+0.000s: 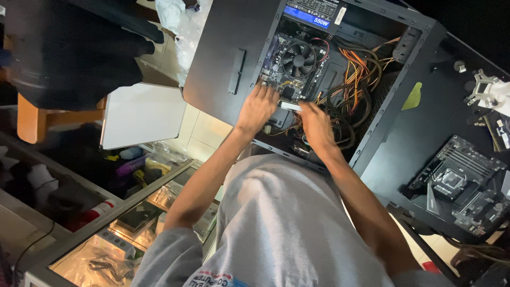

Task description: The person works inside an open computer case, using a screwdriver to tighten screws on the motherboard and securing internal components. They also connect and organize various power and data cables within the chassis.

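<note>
Dark workbench [425, 133], open PC case [372, 69] w/ fan [298, 58], loose cables [345, 90]. Left hand [257, 106] fingers spread on motherboard; right hand [314, 121] pinching small white card [290, 106] at board edge. Card prob. light, stiff, fragile: hold by edges. Spare motherboard [457, 183] at right

Black computer case [228, 48]; black cooler fan [298, 58]; orange, yellow and black cables [357, 69]; blue-labelled power supply [313, 13]. Silvery-white card [290, 106] between hands. Grey T-shirt [281, 223]. Black spare motherboard [459, 183]. Yellow-green scrap [412, 96]. White board [141, 114].
</note>
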